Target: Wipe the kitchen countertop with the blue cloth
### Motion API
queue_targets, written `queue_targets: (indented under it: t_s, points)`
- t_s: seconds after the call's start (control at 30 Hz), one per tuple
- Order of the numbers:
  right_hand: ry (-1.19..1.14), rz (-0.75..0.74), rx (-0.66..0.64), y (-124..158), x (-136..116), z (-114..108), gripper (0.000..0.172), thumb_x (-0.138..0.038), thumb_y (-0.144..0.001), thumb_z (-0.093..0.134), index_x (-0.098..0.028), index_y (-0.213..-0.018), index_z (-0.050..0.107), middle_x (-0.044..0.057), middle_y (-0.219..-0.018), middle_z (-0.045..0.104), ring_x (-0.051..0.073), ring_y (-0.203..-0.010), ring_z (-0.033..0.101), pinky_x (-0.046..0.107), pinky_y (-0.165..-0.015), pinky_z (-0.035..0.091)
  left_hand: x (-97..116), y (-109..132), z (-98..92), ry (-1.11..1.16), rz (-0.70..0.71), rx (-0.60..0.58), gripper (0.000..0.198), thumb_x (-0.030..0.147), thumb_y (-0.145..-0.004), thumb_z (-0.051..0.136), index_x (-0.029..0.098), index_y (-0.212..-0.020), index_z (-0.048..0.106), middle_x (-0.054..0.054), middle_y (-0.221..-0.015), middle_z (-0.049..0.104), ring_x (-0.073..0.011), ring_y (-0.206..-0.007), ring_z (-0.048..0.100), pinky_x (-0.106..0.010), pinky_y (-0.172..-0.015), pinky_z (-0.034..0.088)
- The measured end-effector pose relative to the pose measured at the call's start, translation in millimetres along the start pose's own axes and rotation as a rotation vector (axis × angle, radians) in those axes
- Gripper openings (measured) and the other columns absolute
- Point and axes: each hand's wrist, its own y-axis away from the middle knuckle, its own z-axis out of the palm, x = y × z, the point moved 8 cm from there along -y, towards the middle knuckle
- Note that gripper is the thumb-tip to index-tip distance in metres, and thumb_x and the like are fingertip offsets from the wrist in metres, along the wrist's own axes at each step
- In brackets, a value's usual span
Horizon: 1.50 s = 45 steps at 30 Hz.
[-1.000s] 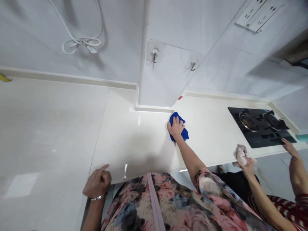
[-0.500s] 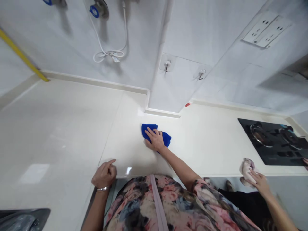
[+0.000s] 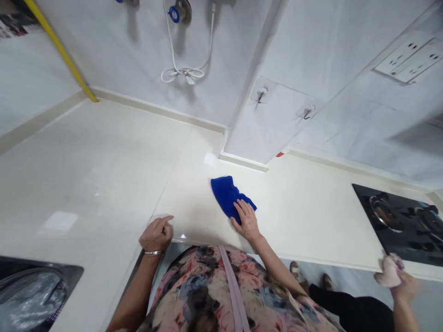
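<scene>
On the cream countertop (image 3: 194, 207) lies a blue cloth (image 3: 223, 189), partly bunched on its right side. My right hand (image 3: 247, 221) presses on the cloth's near right edge, its fingers close together over the fabric and the thumb beside it. The cloth's far left part fans out past my fingertips. My left hand (image 3: 156, 234) rests at the counter's front edge, curled with the index finger partly out and nothing visible in it. A bracelet circles that wrist.
A co-worker's hand (image 3: 404, 286) holds a pale cloth (image 3: 388, 271) beside the black gas hob (image 3: 398, 216) at right. A sink (image 3: 74, 272) containing a clear plastic-covered thing is at lower left. A wall column (image 3: 258, 124) with two hooks juts out ahead.
My right hand has slid toward me and right on the blue cloth, which now spreads out more. My left hand stays at the counter edge. The view has shifted; the co-worker's pale cloth is beside the hob.
</scene>
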Motion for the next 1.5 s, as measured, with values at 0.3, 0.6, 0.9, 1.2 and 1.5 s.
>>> queue_targets:
  t_s: [0.3, 0.6, 0.9, 1.2, 1.5]
  points:
    - [-0.054, 0.277, 0.007, 30, 57, -28, 0.041, -0.023, -0.101, 0.042, -0.024, -0.124, 0.075, 0.009, -0.143, 0.07, 0.029, -0.141, 0.058, 0.063, -0.128, 0.028, 9, -9, -10.6, -0.007, -0.01, 0.075, 0.036, 0.009, -0.084, 0.059, 0.029, -0.098, 0.085, 0.003, -0.081, 0.081, -0.0153, -0.066, 0.065, -0.03, -0.056, 0.039]
    - [0.032, 0.187, 0.157, -21, 19, -10, 0.044, -0.025, -0.106, 0.043, -0.015, -0.145, 0.06, 0.017, -0.151, 0.062, 0.027, -0.146, 0.053, 0.055, -0.126, 0.037, 10, -10, -9.4, 0.014, -0.026, 0.064, 0.035, 0.01, -0.085, 0.058, 0.028, -0.096, 0.086, 0.001, -0.08, 0.08, -0.0162, -0.064, 0.063, -0.031, -0.056, 0.037]
    - [0.103, 0.237, -0.107, -93, -1, 55, 0.052, -0.02, -0.101, 0.047, 0.0, -0.148, 0.058, 0.026, -0.16, 0.052, 0.035, -0.157, 0.039, 0.059, -0.132, 0.024, -4, 0, 7.1, 0.073, -0.13, -0.064, 0.038, 0.013, -0.082, 0.058, 0.029, -0.102, 0.086, -0.003, -0.081, 0.078, -0.0179, -0.068, 0.062, -0.031, -0.058, 0.035]
    - [0.043, 0.086, -0.066, -53, -11, 22, 0.053, -0.027, -0.108, 0.042, -0.015, -0.159, 0.052, 0.014, -0.166, 0.049, 0.029, -0.162, 0.031, 0.062, -0.135, 0.013, -9, 0, 11.5, 0.139, -0.201, -0.115, 0.036, 0.014, -0.08, 0.059, 0.028, -0.1, 0.086, -0.004, -0.083, 0.078, -0.0188, -0.071, 0.063, -0.031, -0.06, 0.038]
    - [0.119, 0.345, 0.031, 45, 47, -12, 0.052, -0.027, -0.11, 0.037, -0.018, -0.161, 0.048, 0.016, -0.166, 0.047, 0.029, -0.158, 0.037, 0.058, -0.13, 0.027, 21, -22, 32.8, 0.312, -0.238, -0.324, 0.031, 0.025, -0.098, 0.052, 0.023, -0.111, 0.08, -0.008, -0.1, 0.08, -0.0222, -0.074, 0.067, -0.035, -0.062, 0.047]
